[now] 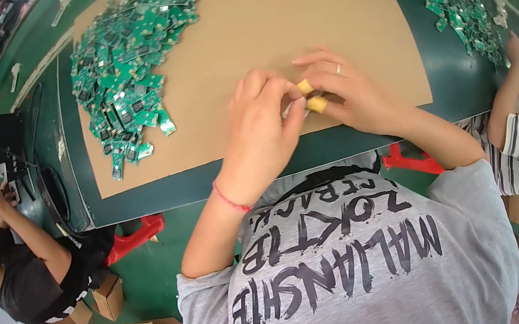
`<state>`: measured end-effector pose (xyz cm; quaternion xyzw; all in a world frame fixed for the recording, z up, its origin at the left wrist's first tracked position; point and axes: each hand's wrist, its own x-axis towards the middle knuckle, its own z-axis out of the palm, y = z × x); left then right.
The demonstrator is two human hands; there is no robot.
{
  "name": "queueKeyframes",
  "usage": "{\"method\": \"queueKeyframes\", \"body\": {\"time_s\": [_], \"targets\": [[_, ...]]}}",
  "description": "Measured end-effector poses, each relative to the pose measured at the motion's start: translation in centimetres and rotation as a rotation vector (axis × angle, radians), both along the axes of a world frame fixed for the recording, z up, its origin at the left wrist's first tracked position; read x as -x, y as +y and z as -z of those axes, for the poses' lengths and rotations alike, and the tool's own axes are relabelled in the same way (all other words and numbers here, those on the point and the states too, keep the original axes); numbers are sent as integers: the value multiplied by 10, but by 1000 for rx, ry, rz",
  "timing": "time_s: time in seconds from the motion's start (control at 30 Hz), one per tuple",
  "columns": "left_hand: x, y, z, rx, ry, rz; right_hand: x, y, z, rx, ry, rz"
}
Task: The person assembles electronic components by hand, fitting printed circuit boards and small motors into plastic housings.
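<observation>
"Two hands meet over the brown cardboard sheet (288, 11). What do they hold?"

"The left hand (260, 119) has thumb and fingers pinched together, perhaps on a small pale thing (285, 111); the fingers hide too much to be sure."

"And the right hand (357, 95)?"

"Bent in at the left's fingertips, yellow wraps (317, 104) on its thumb and one finger. Whether it grips anything, I can't tell."

"The green circuit boards (134, 59)?"

"Heaped on the sheet's left side, apart from both hands."
</observation>
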<state>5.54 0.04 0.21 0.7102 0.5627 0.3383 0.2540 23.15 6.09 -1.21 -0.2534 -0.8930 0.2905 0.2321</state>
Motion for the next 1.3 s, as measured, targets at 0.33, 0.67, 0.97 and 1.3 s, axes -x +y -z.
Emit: {"method": "queueKeyframes", "body": {"time_s": [0.33,0.67,0.97,1.3], "targets": [[88,-30,8,50,605,-736,-4,2,10,3,83,-35],[64,-14,4,81,128,-355,-7,-4,-2,109,71,9],[35,-24,15,-21,122,-402,-10,-1,-5,265,110,63],[6,-17,-5,67,-388,-300,10,-10,-26,-48,120,124]]}}
